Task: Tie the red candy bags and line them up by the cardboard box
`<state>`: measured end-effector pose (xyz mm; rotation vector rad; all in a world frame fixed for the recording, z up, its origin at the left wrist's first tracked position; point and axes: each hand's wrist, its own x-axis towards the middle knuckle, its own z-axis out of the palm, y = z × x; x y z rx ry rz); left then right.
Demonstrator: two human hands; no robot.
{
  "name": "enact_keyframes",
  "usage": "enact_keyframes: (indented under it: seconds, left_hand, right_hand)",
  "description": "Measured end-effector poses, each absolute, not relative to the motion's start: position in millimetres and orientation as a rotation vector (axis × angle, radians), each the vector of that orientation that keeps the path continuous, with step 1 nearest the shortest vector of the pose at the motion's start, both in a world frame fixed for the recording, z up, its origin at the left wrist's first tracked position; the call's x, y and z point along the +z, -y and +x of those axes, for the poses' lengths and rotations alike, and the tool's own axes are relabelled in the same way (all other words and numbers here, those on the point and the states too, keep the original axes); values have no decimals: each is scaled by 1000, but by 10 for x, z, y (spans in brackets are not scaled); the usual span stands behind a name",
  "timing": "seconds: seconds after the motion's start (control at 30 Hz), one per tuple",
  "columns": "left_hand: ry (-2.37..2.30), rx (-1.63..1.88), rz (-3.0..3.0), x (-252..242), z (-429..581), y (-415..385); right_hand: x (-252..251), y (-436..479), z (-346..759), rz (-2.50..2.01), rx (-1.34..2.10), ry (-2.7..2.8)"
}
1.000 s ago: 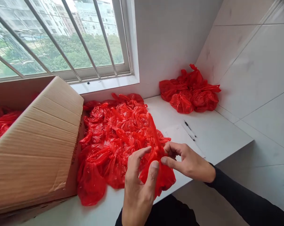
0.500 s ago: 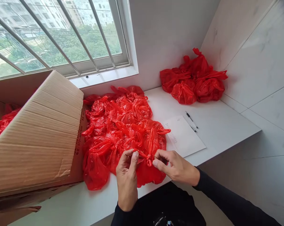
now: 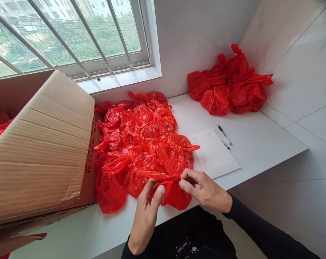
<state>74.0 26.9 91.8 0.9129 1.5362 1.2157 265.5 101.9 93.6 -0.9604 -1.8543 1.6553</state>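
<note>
At the table's front edge lies a red plastic bag, with its twisted handles stretching up and to the left. My right hand pinches the bag where the handles meet, thumb against forefinger. My left hand is just below the left handle, thumb and forefinger apart, with nothing visibly gripped. Its forefinger tip is close to the handle; whether it touches I cannot tell. Several more knotted red bags are packed together behind and to the left. Their contents are hidden by the crumpled plastic.
A cardboard box with red bags inside stands at left. On the white table are a sheet of paper with writing and a pen. Another heap of red bags sits in the back corner. A barred window is behind.
My left thumb and forefinger have parted and released the bag's handle, which now lies out to the left. My right hand still pinches near the knot. The view has shifted slightly.
</note>
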Motion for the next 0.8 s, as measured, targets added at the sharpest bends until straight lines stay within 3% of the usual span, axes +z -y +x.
enact_keyframes:
  seconds: [0.2,0.5,0.8]
  left_hand:
    - [-1713,1151,1075,828,809,-215]
    - [-1830,1133,1115,832,522,-174]
    - [-1963,1294,1041,874,522,-144]
  right_hand:
    - [920,-1040,2673,-1026,1616,1873]
    - [847,-1146,2839,-1188,1196,1931]
    - [848,-1079,2767,-1253,1296,1868]
